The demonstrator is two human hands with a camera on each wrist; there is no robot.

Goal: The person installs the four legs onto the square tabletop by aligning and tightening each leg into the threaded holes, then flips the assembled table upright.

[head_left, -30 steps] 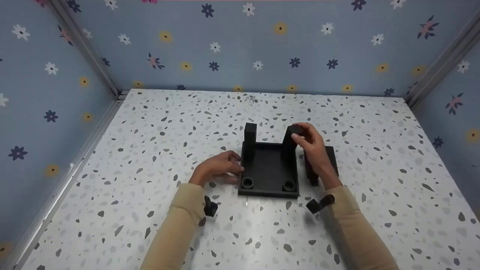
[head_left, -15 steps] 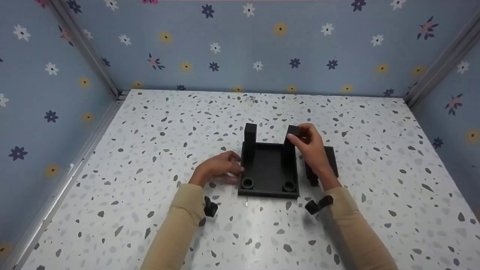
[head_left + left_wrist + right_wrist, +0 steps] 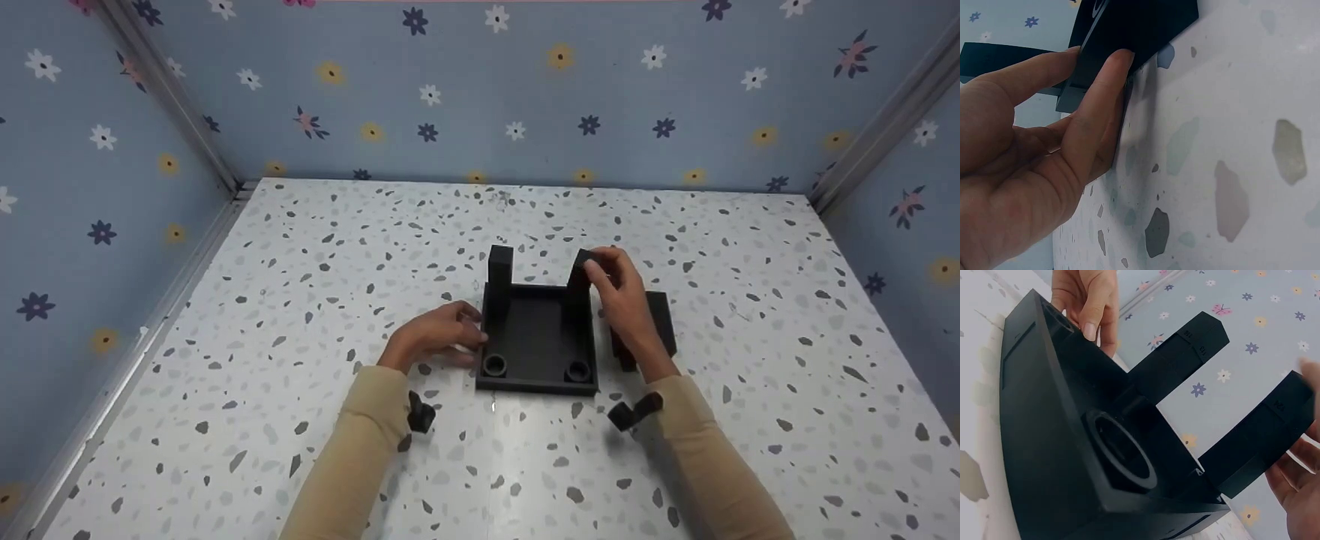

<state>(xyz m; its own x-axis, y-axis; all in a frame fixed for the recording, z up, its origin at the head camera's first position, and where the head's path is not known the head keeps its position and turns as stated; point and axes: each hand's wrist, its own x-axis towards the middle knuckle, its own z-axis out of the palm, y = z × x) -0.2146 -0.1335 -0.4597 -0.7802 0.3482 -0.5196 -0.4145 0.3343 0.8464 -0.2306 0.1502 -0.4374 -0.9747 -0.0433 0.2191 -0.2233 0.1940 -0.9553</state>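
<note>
A black square base [image 3: 536, 330] with a raised rim stands on the speckled table. Round sockets, one marked by its ring [image 3: 1123, 450], fill its two near corners. At the far left corner rises a black square post [image 3: 501, 266]. A second post [image 3: 580, 277] stands at the far right corner, where my right hand [image 3: 626, 296] pinches its top between thumb and fingers. Small raised digits mark this post [image 3: 1269, 433] in the right wrist view. My left hand [image 3: 442, 334] grips the base's left side, with fingertips on its edge [image 3: 1086, 67] in the left wrist view.
More black pieces [image 3: 661, 319] lie right of the base, partly hidden under my right hand. Blue flowered panels [image 3: 480, 90] enclose the table [image 3: 337, 247] at the back and both sides. A black wrist device [image 3: 421, 414] sits by each sleeve.
My right thumb has shifted over the post's top, and the post's top face has turned slightly. My left hand and the base have stayed put.
</note>
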